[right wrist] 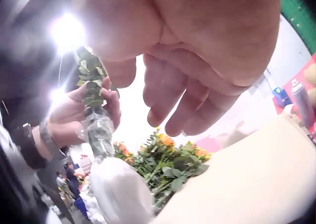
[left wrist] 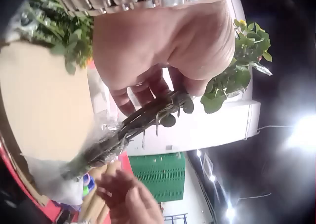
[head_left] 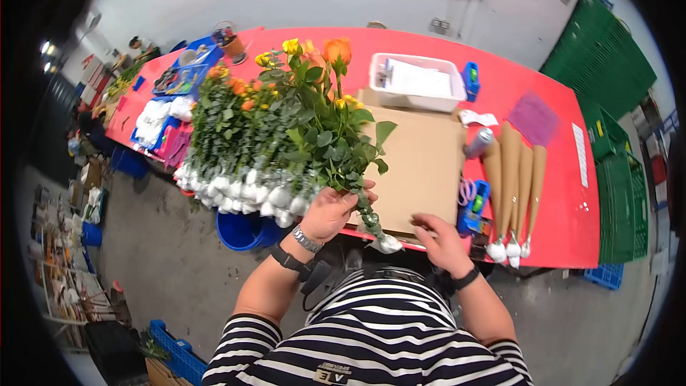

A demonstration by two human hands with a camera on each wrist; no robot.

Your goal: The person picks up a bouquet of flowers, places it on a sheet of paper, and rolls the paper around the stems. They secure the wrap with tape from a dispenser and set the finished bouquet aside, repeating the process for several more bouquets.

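My left hand (head_left: 330, 214) grips a bouquet (head_left: 330, 125) of orange and yellow roses with green leaves by its stems. Clear plastic and a white wrap (right wrist: 121, 189) cover the stem ends, which point down toward me. In the left wrist view the fingers curl round the bundled stems (left wrist: 148, 118). My right hand (head_left: 439, 239) is apart from the bouquet, over the front edge of the brown cardboard (head_left: 418, 164). Its fingers are loosely bent and hold nothing, as the right wrist view shows. Left of the bouquet lie several similar bouquets (head_left: 232, 129) with white-wrapped ends.
Brown paper cones (head_left: 511, 179) with white tips lie at the right, near a spray can (head_left: 479, 143) and a blue tape dispenser (head_left: 473, 211). A white tray (head_left: 455, 104) with papers stands behind the cardboard. Below the table's front edge is a blue bucket (head_left: 243, 232).
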